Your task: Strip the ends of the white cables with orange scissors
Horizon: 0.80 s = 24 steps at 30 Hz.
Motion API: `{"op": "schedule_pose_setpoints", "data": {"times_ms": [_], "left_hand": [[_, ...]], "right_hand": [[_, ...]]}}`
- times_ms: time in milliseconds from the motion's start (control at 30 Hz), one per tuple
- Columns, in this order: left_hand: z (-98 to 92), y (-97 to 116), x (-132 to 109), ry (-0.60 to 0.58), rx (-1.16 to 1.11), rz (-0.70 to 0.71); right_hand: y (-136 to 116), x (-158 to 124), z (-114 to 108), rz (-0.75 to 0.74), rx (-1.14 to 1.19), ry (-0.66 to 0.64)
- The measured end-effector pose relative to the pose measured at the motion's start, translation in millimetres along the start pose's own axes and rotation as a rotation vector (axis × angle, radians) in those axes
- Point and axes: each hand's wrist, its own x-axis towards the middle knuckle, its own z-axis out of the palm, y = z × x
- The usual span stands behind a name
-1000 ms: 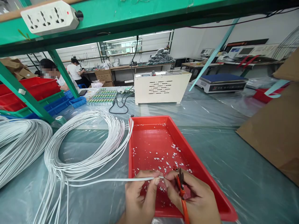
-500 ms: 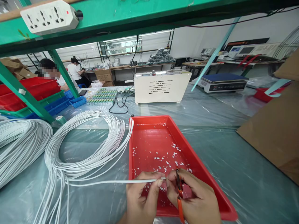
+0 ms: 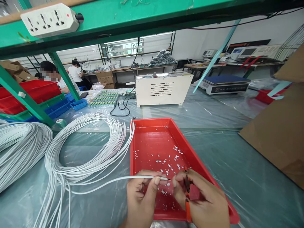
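A white cable (image 3: 118, 178) is pinched near its end between the thumb and fingers of my left hand (image 3: 142, 201). Its dark, thin tip pokes out to the right of my fingertips. My right hand (image 3: 209, 202) is closed around an orange-handled cutting tool (image 3: 188, 210), whose dark jaws point away from me. My right thumb and index finger sit just right of the cable tip, apart from it. Both hands are over the near part of a red tray (image 3: 152, 142) scattered with small white and silvery scraps.
A large coil of white cables (image 3: 53, 158) lies left of the tray, with another coil (image 3: 21, 148) farther left. Behind the tray stands a cream metal box (image 3: 163, 90). A scale (image 3: 223, 84) and cardboard (image 3: 275, 136) are on the right. A green beam (image 3: 152, 15) crosses overhead.
My right hand has moved slightly right, away from the cable end. A dark tip now shows on the cable, and my left hand has shifted a little left and up.
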Motion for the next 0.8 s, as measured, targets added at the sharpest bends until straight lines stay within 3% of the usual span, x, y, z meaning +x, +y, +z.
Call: {"op": "schedule_pose_setpoints", "data": {"times_ms": [133, 300, 400, 500, 667, 800], "left_hand": [[1.2, 3, 0, 0.003, -0.047, 0.009], [5.2, 6, -1, 0.072, -0.104, 0.008], [4.2, 7, 1, 0.041, -0.157, -0.011], [1.2, 5, 5, -0.034, -0.272, -0.108], [-0.1, -3, 11, -0.09, -0.585, -0.385], [-0.2, -5, 11, -0.094, -0.527, -0.359]], "right_hand": [[-1, 7, -6, 0.05, -0.01, 0.012], [0, 8, -8, 0.068, 0.071, -0.091], [2, 8, -8, 0.026, 0.1, -0.152], [4, 6, -7, 0.018, 0.099, -0.166], [3, 3, -6, -0.009, 0.111, -0.126], [3, 3, -4, 0.025, 0.118, -0.146]]}}
